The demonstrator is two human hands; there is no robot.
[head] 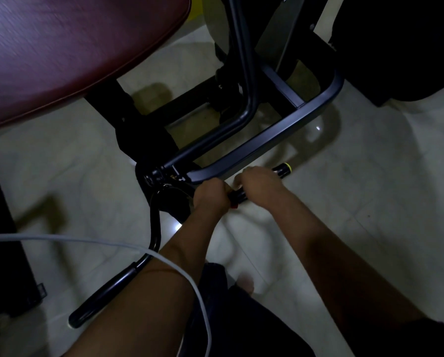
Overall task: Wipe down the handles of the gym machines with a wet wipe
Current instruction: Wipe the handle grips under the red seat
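- Both fists are curled tight round the black handle [239, 196]: the left hand [210, 194] at its inner end, the right hand [259, 183] nearer the yellow-ringed end cap [284, 170].
- That handle sits low over the pale floor [370, 202], just beside the dark base frame [267, 141].
- A maroon seat pad [61, 60] fills the upper left.
- A white cable [87, 240] crosses the left forearm.

Our left hand [210, 194] and right hand [261, 181] both curl around a black handle [238, 196] low over the pale floor [370, 202], just beside a dark frame [267, 135]. A maroon seat [74, 52] fills the upper left, and a white cable [87, 240] crosses our left forearm.
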